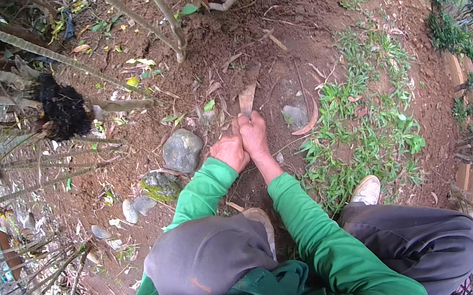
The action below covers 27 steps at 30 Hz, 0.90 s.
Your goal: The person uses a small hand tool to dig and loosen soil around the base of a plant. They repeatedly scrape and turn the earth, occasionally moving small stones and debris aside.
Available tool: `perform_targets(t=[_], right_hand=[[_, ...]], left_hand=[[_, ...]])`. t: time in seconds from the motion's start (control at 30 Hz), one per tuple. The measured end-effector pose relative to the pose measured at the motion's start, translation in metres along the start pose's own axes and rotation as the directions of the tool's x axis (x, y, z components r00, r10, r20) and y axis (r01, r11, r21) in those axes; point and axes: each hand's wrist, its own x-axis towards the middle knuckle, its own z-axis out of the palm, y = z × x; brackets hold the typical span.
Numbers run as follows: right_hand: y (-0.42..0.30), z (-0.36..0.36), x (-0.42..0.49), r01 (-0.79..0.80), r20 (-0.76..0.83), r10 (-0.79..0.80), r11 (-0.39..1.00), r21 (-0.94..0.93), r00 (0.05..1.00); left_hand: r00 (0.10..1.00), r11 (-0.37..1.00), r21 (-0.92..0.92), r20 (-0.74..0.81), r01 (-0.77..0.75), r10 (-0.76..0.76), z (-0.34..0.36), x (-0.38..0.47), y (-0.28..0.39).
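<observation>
My right hand (254,134) grips a flat, soil-stained metal blade tool (248,99), likely a machete. The blade points away from me, and its far end meets the loose brown soil (295,51). Pressed against the right hand, my left hand (229,152) is also closed around the tool's grip end. Both hands hide the handle. A grey rounded stone (182,151) lies just left of my left hand. To the right of the right hand, a smaller stone (295,116) sits partly sunk in the ground beside a curled dry leaf (310,115).
Thin plant stems (177,40) rise ahead. At left, several slanting canes surround a dark fibrous clump (63,107). A mossy stone (161,186) and pale stones (130,211) lie left of my forearm. Low green weeds (346,129) grow at right, near my shoe (366,190).
</observation>
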Motion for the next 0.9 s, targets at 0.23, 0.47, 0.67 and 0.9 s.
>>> perform_targets(t=[0.23, 0.47, 0.67, 0.9], right_hand=[[-0.033, 0.028, -0.037, 0.185, 0.106, -0.167, 0.964, -0.192, 0.98], [-0.083, 0.045, -0.055, 0.242, 0.244, -0.2, 0.958, -0.154, 0.949], [-0.048, -0.016, -0.09, 0.016, -0.015, -0.016, 1.0, -0.014, 1.0], [-0.036, -0.013, -0.014, -0.082, 0.103, 0.058, 0.964, 0.253, 0.993]], left_hand=[[0.955, 0.975, -0.217, -0.297, -0.044, -0.023, -0.031, -0.037, -0.019], [0.856, 0.924, -0.297, -0.513, -0.239, 0.057, -0.057, -0.049, -0.034], [0.97, 0.986, -0.048, -0.195, -0.157, 0.145, -0.047, -0.084, 0.018], [0.982, 0.994, 0.077, -0.167, -0.076, 0.088, -0.062, -0.005, 0.044]])
